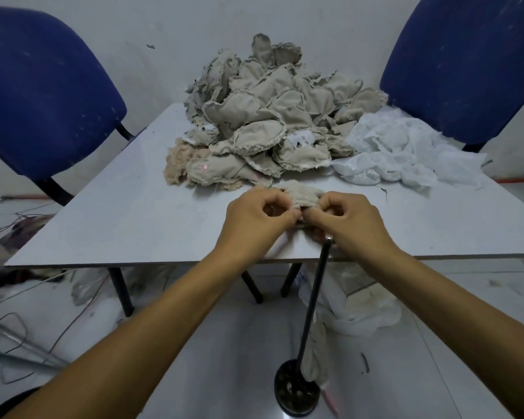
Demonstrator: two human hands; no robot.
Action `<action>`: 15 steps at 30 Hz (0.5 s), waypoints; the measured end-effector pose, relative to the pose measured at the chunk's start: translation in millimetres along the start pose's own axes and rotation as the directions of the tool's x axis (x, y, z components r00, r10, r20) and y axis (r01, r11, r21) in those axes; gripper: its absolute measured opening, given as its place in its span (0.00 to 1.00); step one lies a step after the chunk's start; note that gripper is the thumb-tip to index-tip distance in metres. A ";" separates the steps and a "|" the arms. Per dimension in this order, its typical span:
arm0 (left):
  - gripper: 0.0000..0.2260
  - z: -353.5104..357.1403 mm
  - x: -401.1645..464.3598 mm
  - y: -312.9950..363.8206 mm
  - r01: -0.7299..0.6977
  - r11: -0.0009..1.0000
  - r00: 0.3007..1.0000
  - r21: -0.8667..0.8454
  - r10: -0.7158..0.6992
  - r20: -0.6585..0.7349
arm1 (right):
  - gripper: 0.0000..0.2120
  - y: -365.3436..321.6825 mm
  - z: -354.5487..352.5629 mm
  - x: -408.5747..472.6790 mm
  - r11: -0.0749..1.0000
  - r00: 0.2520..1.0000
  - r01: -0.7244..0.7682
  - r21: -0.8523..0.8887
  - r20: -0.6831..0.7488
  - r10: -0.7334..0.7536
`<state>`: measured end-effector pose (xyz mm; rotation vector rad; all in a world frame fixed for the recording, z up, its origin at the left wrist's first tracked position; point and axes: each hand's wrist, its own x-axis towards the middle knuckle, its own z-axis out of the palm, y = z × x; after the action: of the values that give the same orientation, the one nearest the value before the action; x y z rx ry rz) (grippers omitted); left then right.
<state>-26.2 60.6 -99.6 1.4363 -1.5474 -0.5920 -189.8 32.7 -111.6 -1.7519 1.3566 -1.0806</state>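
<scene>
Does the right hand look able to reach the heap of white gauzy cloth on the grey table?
Probably yes, once it lets go: the right hand pinches a small beige fabric piece, but only bare grey table lies between it and the white cloth heap.

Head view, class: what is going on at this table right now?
A person holds a small beige fabric piece at the near edge of the grey table, the left hand and the right hand both pinching it just above the tip of a black rod standing on the floor. Behind lie a pile of similar beige pieces and a heap of white fabric.
</scene>
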 end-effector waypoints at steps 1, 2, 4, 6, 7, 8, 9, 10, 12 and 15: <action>0.06 -2.4 1.3 -2.7 -0.043 0.998 0.998 0.053 0.045 -0.039 | 0.10 1.2 1.4 -1.5 0.998 0.999 0.033 -0.059 -0.020 -0.034; 0.06 -4.1 1.0 -3.6 -0.086 0.993 0.994 0.080 0.091 -0.057 | 0.11 2.3 3.2 -3.0 0.991 0.996 0.063 -0.118 -0.059 -0.071; 0.09 -3.7 -1.5 -5.6 -0.183 0.979 0.983 0.093 0.182 0.019 | 0.10 2.4 5.1 -3.9 0.987 0.987 0.067 -0.143 -0.137 -0.087; 0.19 -4.0 0.4 -9.6 -0.227 0.971 0.963 0.074 0.213 0.163 | 0.11 1.8 -0.7 0.1 0.999 0.992 -0.016 0.038 -0.126 0.021; 0.24 -6.0 3.6 -10.4 -0.216 0.975 0.956 0.057 0.199 0.215 | 0.13 1.4 -5.1 1.9 0.984 0.994 -0.084 0.155 -0.063 0.094; 0.27 -8.1 6.9 -10.6 -0.197 0.980 0.952 0.027 0.185 0.245 | 0.13 -1.0 -8.6 2.1 0.959 0.987 -0.161 0.232 0.032 0.158; 0.29 -9.7 9.6 -10.6 -0.171 0.985 0.950 -0.021 0.171 0.260 | 0.13 -1.4 -10.9 3.4 0.941 0.975 -0.216 0.259 0.112 0.193; 0.29 -10.6 11.6 -10.2 -0.129 0.989 0.952 -0.077 0.145 0.268 | 0.13 -1.4 -11.6 5.2 0.926 0.965 -0.249 0.284 0.152 0.213; 0.27 -9.9 17.1 -11.1 -0.010 0.983 0.968 -0.181 0.054 0.244 | 0.13 0.0 -10.6 10.7 0.876 0.963 -0.271 0.399 0.121 0.242; 0.21 -4.1 23.3 -16.2 0.129 0.948 0.986 -0.292 -0.090 0.141 | 0.02 2.9 -11.1 12.7 0.790 0.967 -0.217 0.573 0.015 0.255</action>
<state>-12.1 36.1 -104.4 1.2761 -1.4077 -0.9589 -199.4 19.5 -106.6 -1.0820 1.0925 -1.2455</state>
